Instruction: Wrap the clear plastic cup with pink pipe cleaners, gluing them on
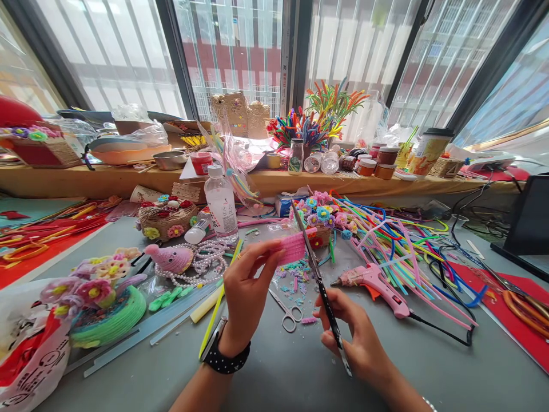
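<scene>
My left hand (249, 286) pinches a flat pink piece of fuzzy chenille stems (292, 249) between thumb and fingers, above the middle of the desk. Long scissors (318, 280) with a dark, speckled handle are in my right hand (354, 332), seen nearly edge-on. Their blades point up and away, across the right end of the pink piece; whether they are parted is hard to see. Below lie small silver scissors (291, 315), a short pink scrap (309, 321) and many tiny coloured clippings (295, 289).
A pink glue gun (377, 286) with a black cord lies right, before a heap of coloured chenille stems (398, 246). A clear bottle (221, 203), flower basket (167, 220), pink crocheted-looking figure (169, 257) and green flower pot (109, 315) stand left. Jars and cups line the sill (274, 182).
</scene>
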A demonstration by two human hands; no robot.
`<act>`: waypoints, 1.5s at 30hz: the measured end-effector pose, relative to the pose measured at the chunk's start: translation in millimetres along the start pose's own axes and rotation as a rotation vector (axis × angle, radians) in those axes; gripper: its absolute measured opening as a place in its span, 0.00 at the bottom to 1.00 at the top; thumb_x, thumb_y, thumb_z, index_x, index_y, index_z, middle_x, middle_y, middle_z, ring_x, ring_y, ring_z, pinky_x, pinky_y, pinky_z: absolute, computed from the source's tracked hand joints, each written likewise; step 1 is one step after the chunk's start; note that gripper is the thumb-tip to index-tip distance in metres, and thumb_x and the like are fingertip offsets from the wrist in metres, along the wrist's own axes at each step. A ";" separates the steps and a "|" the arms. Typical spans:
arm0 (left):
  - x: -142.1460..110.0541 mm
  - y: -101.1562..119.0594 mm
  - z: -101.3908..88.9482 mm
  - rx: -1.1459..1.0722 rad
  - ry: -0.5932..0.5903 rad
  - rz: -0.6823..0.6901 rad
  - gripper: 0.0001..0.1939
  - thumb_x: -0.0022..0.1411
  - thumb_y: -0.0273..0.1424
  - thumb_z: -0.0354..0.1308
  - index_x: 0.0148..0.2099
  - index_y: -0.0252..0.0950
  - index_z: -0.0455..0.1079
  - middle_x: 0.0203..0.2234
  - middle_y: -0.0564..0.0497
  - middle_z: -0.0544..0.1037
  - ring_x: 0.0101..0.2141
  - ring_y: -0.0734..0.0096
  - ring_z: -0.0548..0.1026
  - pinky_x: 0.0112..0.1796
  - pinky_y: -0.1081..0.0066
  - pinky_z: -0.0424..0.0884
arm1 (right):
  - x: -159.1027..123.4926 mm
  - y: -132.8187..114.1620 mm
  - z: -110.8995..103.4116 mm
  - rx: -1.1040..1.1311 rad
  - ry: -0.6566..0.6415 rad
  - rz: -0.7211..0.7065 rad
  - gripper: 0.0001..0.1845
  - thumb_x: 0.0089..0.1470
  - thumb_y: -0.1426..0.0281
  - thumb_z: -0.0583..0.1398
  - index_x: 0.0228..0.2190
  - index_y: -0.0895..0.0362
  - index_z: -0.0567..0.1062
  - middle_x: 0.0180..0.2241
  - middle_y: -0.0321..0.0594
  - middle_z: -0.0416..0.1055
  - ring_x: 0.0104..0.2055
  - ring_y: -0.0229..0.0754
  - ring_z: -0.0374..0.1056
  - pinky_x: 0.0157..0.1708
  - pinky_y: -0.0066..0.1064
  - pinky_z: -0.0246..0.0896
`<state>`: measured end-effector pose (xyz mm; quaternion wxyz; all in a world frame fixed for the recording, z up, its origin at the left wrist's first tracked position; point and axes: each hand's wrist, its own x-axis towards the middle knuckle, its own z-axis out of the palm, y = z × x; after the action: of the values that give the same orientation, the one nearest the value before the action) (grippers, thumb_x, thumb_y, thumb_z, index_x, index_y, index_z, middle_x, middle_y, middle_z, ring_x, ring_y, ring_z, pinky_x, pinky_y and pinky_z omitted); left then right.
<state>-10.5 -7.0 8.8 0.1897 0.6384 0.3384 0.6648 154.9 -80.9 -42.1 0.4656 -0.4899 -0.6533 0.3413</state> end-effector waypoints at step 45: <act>-1.9 -0.3 1.7 0.015 0.004 -0.046 0.06 0.54 0.28 0.59 0.37 0.38 0.74 0.30 0.53 0.78 0.31 0.74 0.76 0.33 0.76 0.76 | -0.6 -4.3 -0.4 -0.088 0.003 0.000 0.16 0.44 0.57 0.57 0.26 0.57 0.65 0.21 0.33 0.60 0.25 0.37 0.57 0.28 0.29 0.57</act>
<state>-8.7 -7.7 7.1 0.1992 0.6304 0.3583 0.6591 153.9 -82.6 -38.2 0.4445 -0.5105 -0.6670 0.3114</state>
